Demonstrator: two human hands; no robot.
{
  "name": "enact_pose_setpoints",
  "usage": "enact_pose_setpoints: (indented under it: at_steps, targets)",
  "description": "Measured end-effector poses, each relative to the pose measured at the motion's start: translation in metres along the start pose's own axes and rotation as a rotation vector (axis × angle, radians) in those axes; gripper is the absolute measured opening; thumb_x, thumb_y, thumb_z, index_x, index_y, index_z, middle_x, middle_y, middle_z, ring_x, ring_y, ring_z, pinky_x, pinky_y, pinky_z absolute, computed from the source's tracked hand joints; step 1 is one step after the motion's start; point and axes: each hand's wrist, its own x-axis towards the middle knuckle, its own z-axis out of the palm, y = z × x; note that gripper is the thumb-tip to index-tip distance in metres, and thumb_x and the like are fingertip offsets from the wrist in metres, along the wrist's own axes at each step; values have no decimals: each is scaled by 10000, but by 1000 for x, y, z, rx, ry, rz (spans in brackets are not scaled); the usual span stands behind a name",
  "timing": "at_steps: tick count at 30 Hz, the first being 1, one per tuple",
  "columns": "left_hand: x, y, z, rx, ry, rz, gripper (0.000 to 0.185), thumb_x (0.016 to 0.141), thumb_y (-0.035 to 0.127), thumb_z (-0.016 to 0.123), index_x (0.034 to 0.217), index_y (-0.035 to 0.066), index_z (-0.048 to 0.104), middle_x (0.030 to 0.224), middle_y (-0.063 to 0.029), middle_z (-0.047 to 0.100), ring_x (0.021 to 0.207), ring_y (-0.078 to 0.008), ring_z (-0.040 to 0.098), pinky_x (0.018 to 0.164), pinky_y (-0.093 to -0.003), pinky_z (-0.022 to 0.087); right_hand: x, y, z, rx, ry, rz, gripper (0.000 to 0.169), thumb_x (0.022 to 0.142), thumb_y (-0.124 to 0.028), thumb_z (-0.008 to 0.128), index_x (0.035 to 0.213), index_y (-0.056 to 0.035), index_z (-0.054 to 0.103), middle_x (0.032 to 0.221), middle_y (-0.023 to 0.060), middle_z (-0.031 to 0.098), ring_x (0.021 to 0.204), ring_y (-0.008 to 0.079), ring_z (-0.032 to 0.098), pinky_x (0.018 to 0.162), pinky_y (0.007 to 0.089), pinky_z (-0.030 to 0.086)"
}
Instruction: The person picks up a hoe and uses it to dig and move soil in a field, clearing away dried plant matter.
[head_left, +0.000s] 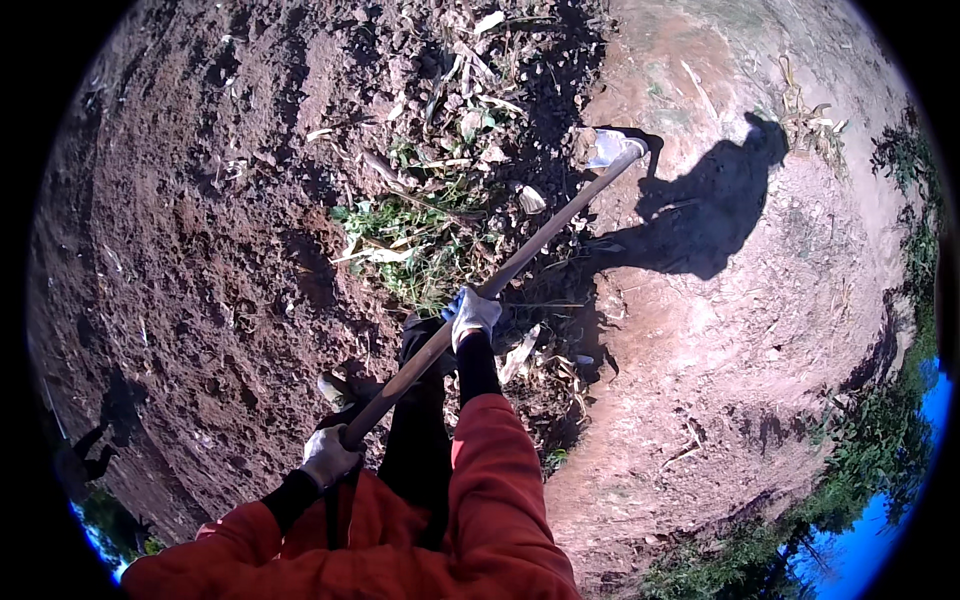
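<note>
Both my hands wear pale work gloves and grip the long wooden handle (541, 234) of a hoe. My left hand (330, 456) is closed round the handle's lower end, near my waist. Further up the shaft, my right hand (475, 318) holds it at about the middle. The hoe's metal blade (606, 148) is at the far end, at the border between dark loose soil and smoother pale ground, with a clod of earth (580, 147) against it. Green weeds (420, 247) and dry stalks lie on the soil left of the shaft.
Broken, cloddy soil (195, 285) spreads to the left. Packed earth (712, 352) on the right bears my shadow (705, 202). Dry corn leaves (814, 127) lie at the upper right, and green bushes (877, 427) line the right edge. Another person (79, 461) is at the far lower left.
</note>
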Motion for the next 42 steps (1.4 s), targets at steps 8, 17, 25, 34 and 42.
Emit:
enact_pose_setpoints:
  at_steps: [8,17,25,34,42]
  targets:
    - [-158,-218,-42,268,134,-221,283,585,309,702,753,97,620,661,-124,607,639,-284,604,584,-365,476,-170,211,-26,221,-165,305,138,747,-97,643,814,-32,541,637,17,521,531,133,516,517,280,459]
    - [-140,-238,-68,535,228,-248,175,605,205,655,721,89,595,627,-113,593,657,-306,595,600,-404,466,-128,231,-48,273,-80,449,141,777,-174,613,745,-68,525,603,34,509,467,183,490,478,326,461]
    - [36,-35,5,276,73,60,300,608,268,664,844,97,590,698,-132,602,678,-298,598,600,-389,473,24,-21,-42,325,-58,35,174,774,-203,625,733,-89,501,585,12,473,486,148,453,514,328,448]
    - [59,72,22,5,-7,85,351,630,270,681,896,63,583,754,-148,611,709,-297,600,607,-367,470,89,-82,-23,55,47,-81,158,766,-156,608,809,-25,530,698,36,521,619,183,524,620,394,497]
    - [-3,1,-9,163,11,23,257,625,278,662,780,90,579,691,-120,601,673,-286,593,604,-378,463,41,15,-38,148,34,48,131,742,-127,626,745,-51,519,672,32,499,608,171,503,595,396,497]
